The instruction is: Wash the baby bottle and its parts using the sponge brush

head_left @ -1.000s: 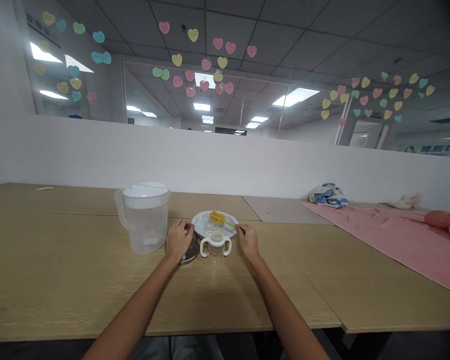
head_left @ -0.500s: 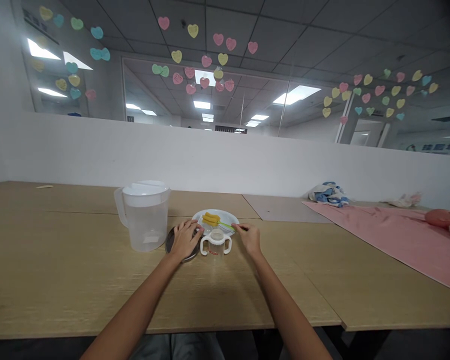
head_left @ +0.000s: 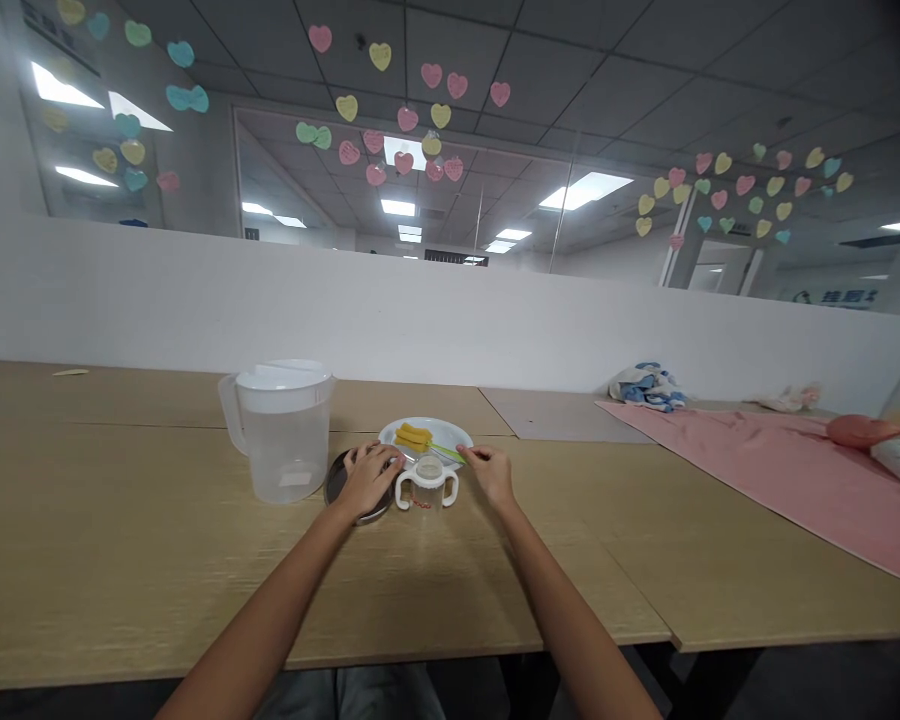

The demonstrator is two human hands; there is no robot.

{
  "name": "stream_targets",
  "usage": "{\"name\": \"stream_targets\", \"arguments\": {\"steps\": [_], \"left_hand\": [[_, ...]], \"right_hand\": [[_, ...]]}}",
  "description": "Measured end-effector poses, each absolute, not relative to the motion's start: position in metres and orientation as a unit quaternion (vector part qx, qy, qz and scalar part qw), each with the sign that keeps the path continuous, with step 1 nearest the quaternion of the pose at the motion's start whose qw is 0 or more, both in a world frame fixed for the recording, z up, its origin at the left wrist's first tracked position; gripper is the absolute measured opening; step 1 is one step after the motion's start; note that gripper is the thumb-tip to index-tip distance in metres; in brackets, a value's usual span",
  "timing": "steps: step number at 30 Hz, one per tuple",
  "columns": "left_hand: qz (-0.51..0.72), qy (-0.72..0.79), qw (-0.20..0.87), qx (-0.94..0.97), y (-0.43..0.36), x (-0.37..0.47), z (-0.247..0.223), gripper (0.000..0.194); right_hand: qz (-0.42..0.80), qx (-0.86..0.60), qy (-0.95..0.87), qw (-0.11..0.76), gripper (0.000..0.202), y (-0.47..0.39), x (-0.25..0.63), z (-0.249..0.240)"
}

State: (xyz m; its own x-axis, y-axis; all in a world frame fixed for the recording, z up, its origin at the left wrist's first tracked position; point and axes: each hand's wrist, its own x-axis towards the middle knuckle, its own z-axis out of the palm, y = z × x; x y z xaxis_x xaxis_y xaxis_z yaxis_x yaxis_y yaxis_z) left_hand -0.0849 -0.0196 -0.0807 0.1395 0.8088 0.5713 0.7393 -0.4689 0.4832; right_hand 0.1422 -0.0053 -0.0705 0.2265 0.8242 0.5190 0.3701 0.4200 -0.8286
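A white plate (head_left: 461,440) bears yellow food pieces (head_left: 413,437). My right hand (head_left: 490,474), at the plate's right edge, pinches the end of a thin green utensil (head_left: 445,453) whose other end reaches the yellow pieces. My left hand (head_left: 370,480) lies over a dark round metal dish (head_left: 337,478), fingers spread, with its fingertips near the plate's front left edge. Between my hands stands a small clear cup (head_left: 427,490) with two white handles and red marks, just in front of the plate.
A large clear pitcher (head_left: 289,440) with a white lid stands left of the metal dish. At the right lie a pink cloth (head_left: 757,465), a blue-and-white cloth (head_left: 647,388) and an orange-red object (head_left: 861,431). A white wall (head_left: 450,330) rises behind the table.
The whole view has shifted slightly, so things sit a little further left. My hands hold nearly the same places, the right one still on the green utensil.
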Motion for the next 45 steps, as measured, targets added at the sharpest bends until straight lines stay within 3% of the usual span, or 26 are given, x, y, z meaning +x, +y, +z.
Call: {"name": "stream_targets", "arguments": {"steps": [7, 12, 23, 31, 36, 42, 45], "left_hand": [[0.375, 0.500, -0.012, 0.781, -0.019, -0.078, -0.072, 0.027], [0.383, 0.492, 0.023, 0.781, -0.018, -0.077, -0.072, 0.026], [0.551, 0.432, -0.032, 0.713, -0.033, -0.080, -0.065, 0.025], [0.579, 0.423, -0.037, 0.696, -0.029, -0.082, -0.071, 0.022], [0.615, 0.457, -0.012, 0.643, -0.029, -0.082, -0.068, 0.037], [0.608, 0.519, 0.108, 0.591, -0.023, -0.081, -0.072, 0.064], [0.627, 0.511, 0.073, 0.584, -0.021, -0.083, -0.073, 0.066]], "right_hand": [[0.192, -0.504, -0.591, 0.600, 0.040, -0.005, 0.142, -0.071], [0.193, -0.505, -0.584, 0.605, 0.040, -0.004, 0.141, -0.072], [0.220, -0.504, -0.553, 0.626, 0.040, -0.006, 0.141, -0.069], [0.266, -0.489, -0.565, 0.609, 0.044, -0.013, 0.137, -0.062], [0.292, -0.485, -0.564, 0.601, 0.042, -0.015, 0.136, -0.060], [0.320, -0.481, -0.521, 0.629, 0.040, -0.014, 0.137, -0.061], [0.335, -0.472, -0.488, 0.653, 0.040, -0.013, 0.139, -0.059]]}}
